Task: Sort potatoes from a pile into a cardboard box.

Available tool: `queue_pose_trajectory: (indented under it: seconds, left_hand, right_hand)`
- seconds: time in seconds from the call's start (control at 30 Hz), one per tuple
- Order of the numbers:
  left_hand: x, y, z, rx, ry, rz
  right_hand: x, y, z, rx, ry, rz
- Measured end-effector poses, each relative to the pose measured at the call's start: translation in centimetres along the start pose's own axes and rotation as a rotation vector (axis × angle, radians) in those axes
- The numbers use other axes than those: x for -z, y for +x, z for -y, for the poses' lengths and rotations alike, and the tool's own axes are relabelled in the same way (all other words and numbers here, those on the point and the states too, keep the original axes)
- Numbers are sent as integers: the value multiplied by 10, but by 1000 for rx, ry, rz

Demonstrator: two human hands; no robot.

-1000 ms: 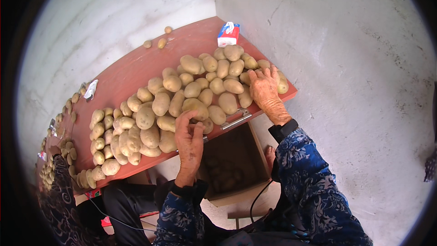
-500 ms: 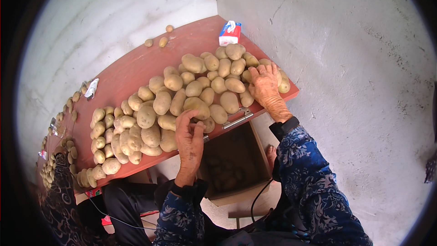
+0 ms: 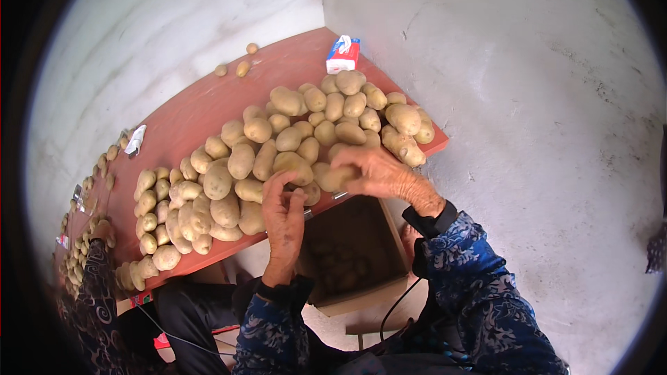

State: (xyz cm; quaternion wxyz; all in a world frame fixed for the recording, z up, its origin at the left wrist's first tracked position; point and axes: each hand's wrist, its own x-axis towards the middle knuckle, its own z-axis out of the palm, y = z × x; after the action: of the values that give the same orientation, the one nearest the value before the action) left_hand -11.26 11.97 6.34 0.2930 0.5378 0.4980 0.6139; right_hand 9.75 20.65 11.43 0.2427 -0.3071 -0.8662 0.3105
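Observation:
Many pale tan potatoes [image 3: 241, 160] lie piled along the red tabletop [image 3: 187, 111]. My right hand [image 3: 375, 173] is slightly blurred, its fingers curved over a potato [image 3: 337, 178] at the front edge. My left hand [image 3: 283, 219] rests just left of it, thumb and forefinger apart, fingertips against the front of the pile beside a larger potato [image 3: 292, 165]. At the table's right end, a lumpy potato [image 3: 403, 146] sits near the corner.
A tissue pack [image 3: 342, 59] stands at the back, a white packet [image 3: 135, 140] at left. An open cardboard box [image 3: 354, 292] with potatoes inside sits below the front edge. A co-worker's hand [image 3: 103, 231] is among potatoes at far left. Walls border the table's back and right.
My right hand has moved left and down from the right end of the pile toward my left hand, uncovering potatoes there. My left hand has barely moved.

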Motion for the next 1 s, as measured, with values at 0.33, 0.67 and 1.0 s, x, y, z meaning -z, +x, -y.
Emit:
queue_pose_trajectory:
  seconds: [0.33, 0.67, 1.0]
  left_hand:
    - [2, 0, 0, 23, 4, 2]
    - [4, 0, 1, 45, -28, -20]
    - [3, 0, 4, 3, 12, -3]
  right_hand:
    - [-23, -5, 13, -174, -6, 545]
    - [0, 0, -33, 34, -375, -325]
    - [36, -16, -80, -308, -609, -727]
